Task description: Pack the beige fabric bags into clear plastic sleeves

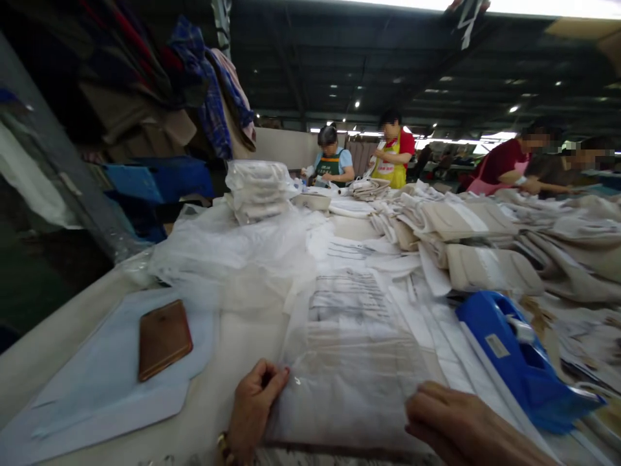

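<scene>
A clear plastic bag (pixel 347 362) with printed text lies flat on the table in front of me, with pale folded cloth inside it. My left hand (pixel 252 404) pinches the bag's near left edge between thumb and fingers. My right hand (pixel 456 424) rests curled on the bag's near right edge, and whether it grips the bag I cannot tell for sure. More such bags (pixel 369 259) fan out beyond it.
A blue tape dispenser (pixel 524 359) stands right of the bag. A brown phone (pixel 163 338) lies on a pale sheet at left. Stacks of beige folded cloth (pixel 485 246) and bagged white goods (pixel 257 188) fill the table. Several other people work at the far end.
</scene>
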Demonstrator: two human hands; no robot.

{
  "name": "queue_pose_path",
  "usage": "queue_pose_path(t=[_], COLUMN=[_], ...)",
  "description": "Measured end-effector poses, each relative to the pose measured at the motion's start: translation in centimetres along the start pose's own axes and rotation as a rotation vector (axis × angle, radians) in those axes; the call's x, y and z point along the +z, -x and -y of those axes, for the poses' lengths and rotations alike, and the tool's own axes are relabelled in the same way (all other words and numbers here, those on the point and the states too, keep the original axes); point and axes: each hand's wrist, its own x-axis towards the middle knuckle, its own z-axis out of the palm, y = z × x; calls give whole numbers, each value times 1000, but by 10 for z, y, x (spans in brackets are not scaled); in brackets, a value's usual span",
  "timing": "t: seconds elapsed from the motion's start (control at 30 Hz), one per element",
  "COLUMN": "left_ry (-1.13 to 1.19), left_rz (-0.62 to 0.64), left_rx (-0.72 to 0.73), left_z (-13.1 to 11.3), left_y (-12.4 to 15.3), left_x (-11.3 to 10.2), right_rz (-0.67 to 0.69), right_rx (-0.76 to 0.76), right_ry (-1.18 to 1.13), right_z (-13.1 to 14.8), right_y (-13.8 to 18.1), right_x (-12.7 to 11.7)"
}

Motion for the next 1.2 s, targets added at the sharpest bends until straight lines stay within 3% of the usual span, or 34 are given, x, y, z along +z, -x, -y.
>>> queue_pose_path(t=[0.07,0.17,0.3,0.4,0.53,0.7,0.77,0.83,0.87,0.93,1.03,1.2], left_ry=[15,32,36,27,11,-7,-14,-14,-11,5,33,73], left_rz=[10,26,26,19,11,27,32,31,33,63,132,162], left_rx=[-2,-7,-6,-11,-14,5,19,38,46,42,-3,-59], left_z=[2,1,-1,-1,1,5,8,13,15,17,12,-22], left_y=[1,1,0,0,0,0,-1,-2,-3,-5,-13,-40], left_x=[0,0,1,2,2,2,3,3,2,-2,-10,-5], right_rz=[128,257,370,342,235,19,-188,-393,-455,-467,-444,-656], right_rx=[-114,-219,-120,44,258,410,216,-205,-377,-529,-345,513], right_ry=[68,147,182,197,208,253,294,382,459,579,539,8], right_z=[27,38,33,31,20,7,12,19,21,19,-4,-73], right_y=[-47,-96,-131,-142,-146,-122,-104,-87,-80,-69,-52,-26], right_x=[-8,-2,24,37,33,29,45,67,76,86,76,48])
